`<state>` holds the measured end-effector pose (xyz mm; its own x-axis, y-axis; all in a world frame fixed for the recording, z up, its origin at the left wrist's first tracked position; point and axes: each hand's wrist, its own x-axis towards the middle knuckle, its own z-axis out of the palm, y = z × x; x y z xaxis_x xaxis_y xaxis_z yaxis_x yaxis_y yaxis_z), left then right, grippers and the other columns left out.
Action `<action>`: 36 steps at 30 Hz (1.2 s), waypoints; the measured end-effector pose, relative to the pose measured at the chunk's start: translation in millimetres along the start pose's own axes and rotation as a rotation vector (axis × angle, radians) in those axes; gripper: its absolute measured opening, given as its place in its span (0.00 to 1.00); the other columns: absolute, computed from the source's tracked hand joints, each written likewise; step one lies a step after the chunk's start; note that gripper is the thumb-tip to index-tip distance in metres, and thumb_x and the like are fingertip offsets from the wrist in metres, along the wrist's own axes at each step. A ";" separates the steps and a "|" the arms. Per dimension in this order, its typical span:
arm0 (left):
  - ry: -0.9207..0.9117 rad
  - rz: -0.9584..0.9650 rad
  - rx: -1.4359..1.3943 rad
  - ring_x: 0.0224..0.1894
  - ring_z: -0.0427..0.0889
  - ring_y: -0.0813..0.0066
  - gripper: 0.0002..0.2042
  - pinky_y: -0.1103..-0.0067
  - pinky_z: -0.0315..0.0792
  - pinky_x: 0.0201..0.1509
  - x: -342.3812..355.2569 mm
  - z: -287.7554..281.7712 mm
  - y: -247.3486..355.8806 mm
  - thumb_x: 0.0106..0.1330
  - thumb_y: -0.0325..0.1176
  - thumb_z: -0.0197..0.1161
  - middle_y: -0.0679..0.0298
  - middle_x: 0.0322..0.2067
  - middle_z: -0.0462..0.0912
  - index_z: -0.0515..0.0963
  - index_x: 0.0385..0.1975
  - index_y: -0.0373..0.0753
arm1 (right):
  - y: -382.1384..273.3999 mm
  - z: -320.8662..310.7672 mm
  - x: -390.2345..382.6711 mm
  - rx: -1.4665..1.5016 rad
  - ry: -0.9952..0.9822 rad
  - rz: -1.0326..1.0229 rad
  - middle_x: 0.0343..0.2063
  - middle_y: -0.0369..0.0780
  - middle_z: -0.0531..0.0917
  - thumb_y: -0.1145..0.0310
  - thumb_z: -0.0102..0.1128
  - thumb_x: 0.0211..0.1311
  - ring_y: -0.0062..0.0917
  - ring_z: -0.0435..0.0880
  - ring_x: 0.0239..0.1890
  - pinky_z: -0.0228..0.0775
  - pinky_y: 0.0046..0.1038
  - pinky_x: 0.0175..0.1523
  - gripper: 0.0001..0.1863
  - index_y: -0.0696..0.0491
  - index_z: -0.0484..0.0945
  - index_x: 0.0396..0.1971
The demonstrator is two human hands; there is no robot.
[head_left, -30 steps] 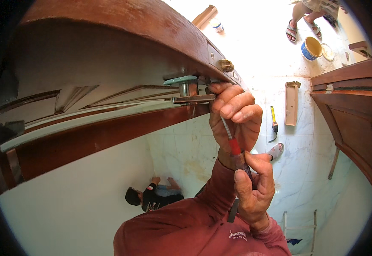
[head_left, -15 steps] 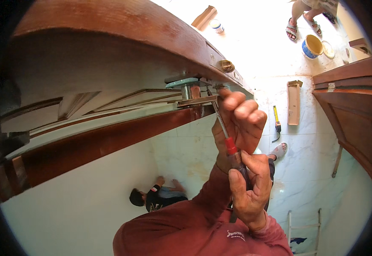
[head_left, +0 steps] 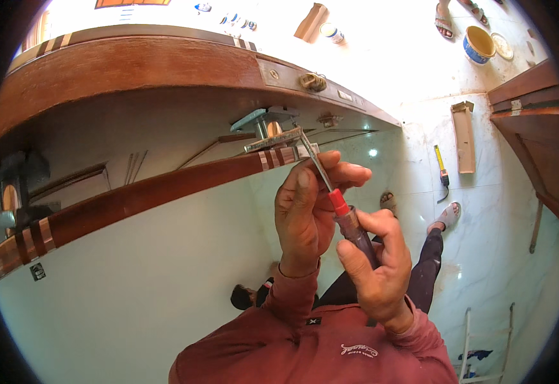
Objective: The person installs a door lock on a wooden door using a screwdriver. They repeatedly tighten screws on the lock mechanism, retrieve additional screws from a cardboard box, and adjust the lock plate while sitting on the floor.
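In my right hand (head_left: 382,272) is a screwdriver (head_left: 339,202) with a dark translucent handle and a red collar, gripped between thumb and fingers. Its metal shaft slants up to the mount of a long door pull handle (head_left: 145,192), and the tip meets the fixing beside the metal post. My left hand (head_left: 306,214) is cupped around the shaft, thumb apart from the stretched fingers; whether it touches the shaft is unclear. The pull handle, reddish brown with metal bands, runs along the brown wooden door (head_left: 132,67). A lock plate (head_left: 278,74) with a brass knob (head_left: 313,81) sits in the door's edge.
To the right on the tiled floor lie a tape measure (head_left: 443,171) and a long open cardboard box (head_left: 464,137). A bucket (head_left: 478,46) stands farther off near another person's sandalled feet. A second wooden door leaf (head_left: 532,134) is at right. Someone sits low behind my left arm.
My left hand has drawn back from the handle mount, down along the screwdriver shaft, and its curled fingers have opened out. The screwdriver stays in my right hand. The view has shifted.
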<state>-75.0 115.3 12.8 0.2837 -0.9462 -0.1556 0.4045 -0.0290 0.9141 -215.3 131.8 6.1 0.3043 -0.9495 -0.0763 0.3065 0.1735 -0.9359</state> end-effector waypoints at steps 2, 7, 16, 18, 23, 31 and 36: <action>-0.098 -0.138 -0.183 0.54 0.83 0.55 0.21 0.66 0.78 0.55 -4.6 2.7 7.0 0.81 0.42 0.41 0.49 0.45 0.84 0.70 0.60 0.32 | -16.2 -4.3 1.1 0.698 -0.003 0.458 0.40 0.44 0.79 0.75 0.59 0.68 0.18 0.71 0.17 0.62 0.18 0.21 0.19 0.59 0.69 0.56; -0.054 -0.154 -0.326 0.44 0.83 0.62 0.16 0.64 0.72 0.58 -7.5 16.9 8.6 0.81 0.37 0.42 0.59 0.35 0.83 0.73 0.53 0.34 | -21.5 -13.7 7.7 1.285 -0.072 0.767 0.42 0.45 0.81 0.69 0.51 0.74 0.14 0.66 0.13 0.53 0.15 0.16 0.20 0.57 0.63 0.61; -0.047 -0.185 -0.126 0.40 0.83 0.63 0.15 0.61 0.73 0.58 -0.6 24.9 20.8 0.80 0.37 0.44 0.59 0.34 0.82 0.73 0.52 0.34 | -34.0 -21.2 -1.4 0.622 -0.011 0.456 0.31 0.46 0.79 0.66 0.59 0.70 0.21 0.70 0.18 0.64 0.26 0.19 0.24 0.57 0.64 0.60; 0.024 -0.285 -0.163 0.39 0.84 0.63 0.15 0.62 0.76 0.54 5.3 36.7 30.0 0.80 0.37 0.46 0.58 0.35 0.82 0.72 0.54 0.33 | -38.0 -24.7 2.2 1.136 -0.009 0.762 0.28 0.44 0.78 0.64 0.55 0.73 0.16 0.64 0.12 0.58 0.21 0.15 0.21 0.56 0.65 0.59; 0.037 -0.188 -0.240 0.34 0.83 0.67 0.15 0.65 0.79 0.45 6.8 25.8 17.7 0.79 0.36 0.49 0.59 0.33 0.81 0.73 0.54 0.32 | -22.4 -17.7 4.8 0.903 -0.057 0.602 0.30 0.44 0.80 0.63 0.54 0.74 0.18 0.68 0.14 0.61 0.20 0.18 0.21 0.58 0.64 0.59; 0.007 -0.222 -0.293 0.30 0.82 0.68 0.15 0.65 0.79 0.44 8.6 9.2 19.8 0.80 0.37 0.48 0.61 0.29 0.81 0.74 0.52 0.31 | -11.4 3.1 -0.1 0.513 -0.034 0.406 0.32 0.45 0.81 0.68 0.60 0.69 0.26 0.78 0.23 0.71 0.24 0.25 0.25 0.61 0.62 0.59; -0.027 -0.232 -0.410 0.31 0.82 0.70 0.14 0.67 0.80 0.46 9.1 16.8 22.3 0.80 0.36 0.48 0.60 0.29 0.80 0.74 0.50 0.32 | -14.9 -7.4 1.7 1.116 -0.142 0.778 0.29 0.45 0.81 0.57 0.51 0.75 0.17 0.70 0.15 0.64 0.20 0.20 0.25 0.59 0.60 0.60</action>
<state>-78.0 100.6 38.1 0.1245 -0.9382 -0.3229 0.7662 -0.1158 0.6320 -226.0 125.6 17.4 0.7992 -0.4874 -0.3517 0.5522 0.8265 0.1096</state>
